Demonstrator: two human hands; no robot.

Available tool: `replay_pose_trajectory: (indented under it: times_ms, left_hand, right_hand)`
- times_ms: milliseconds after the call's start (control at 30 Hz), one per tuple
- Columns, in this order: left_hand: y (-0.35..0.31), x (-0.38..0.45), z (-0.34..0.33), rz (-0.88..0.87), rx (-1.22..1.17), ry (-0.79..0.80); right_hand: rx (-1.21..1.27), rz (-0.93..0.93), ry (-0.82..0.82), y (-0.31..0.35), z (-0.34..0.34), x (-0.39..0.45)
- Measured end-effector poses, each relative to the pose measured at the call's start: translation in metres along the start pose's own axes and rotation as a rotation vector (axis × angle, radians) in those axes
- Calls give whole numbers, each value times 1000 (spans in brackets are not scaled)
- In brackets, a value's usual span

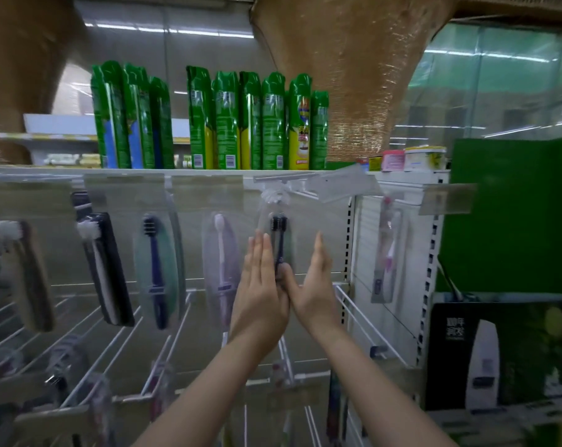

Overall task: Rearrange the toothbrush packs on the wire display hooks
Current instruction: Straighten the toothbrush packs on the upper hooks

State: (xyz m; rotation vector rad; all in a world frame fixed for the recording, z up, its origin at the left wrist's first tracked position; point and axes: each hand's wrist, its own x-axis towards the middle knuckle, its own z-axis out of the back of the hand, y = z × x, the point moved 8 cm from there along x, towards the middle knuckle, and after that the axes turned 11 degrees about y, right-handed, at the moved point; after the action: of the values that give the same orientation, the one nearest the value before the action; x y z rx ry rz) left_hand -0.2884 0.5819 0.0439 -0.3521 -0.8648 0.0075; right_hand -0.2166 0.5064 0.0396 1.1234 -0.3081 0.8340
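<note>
Head view: just right of frame centre, a clear plastic pack with dark toothbrushes (281,240) hangs from a wire hook (274,188). The left hand (260,285) and right hand (315,285) flank it with straight fingers; only the thumbs seem to touch its lower end. To its left, glossy blister packs (157,269) already hang in a row. The lower white wire hooks (163,343) look sparse, so sorting seems unfinished.

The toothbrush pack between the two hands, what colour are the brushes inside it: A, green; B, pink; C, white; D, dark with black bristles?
D: the toothbrush pack hanging between the left hand and the right hand holds dark brushes with black bristle heads; the white one hangs one hook to the left.
</note>
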Motion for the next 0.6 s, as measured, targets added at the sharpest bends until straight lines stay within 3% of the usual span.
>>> replay_pose_trajectory:
  times_ms: [200,333,467,600]
  left_hand:
    - [-52,13,-44,-165,-91,221]
    - [-78,34,-81,-155,-209,372]
    - [-92,59,-119,37,-469,513]
    - [-88,79,-150,249,-676,526]
  right_hand:
    - [-29,-63,-268,-35,77,-8]
    - [-69,-125,-328,-57,115,-8]
    - [-134,-226,-316,-82,136,-2]
    - [-50,-351,-249,-110,137,10]
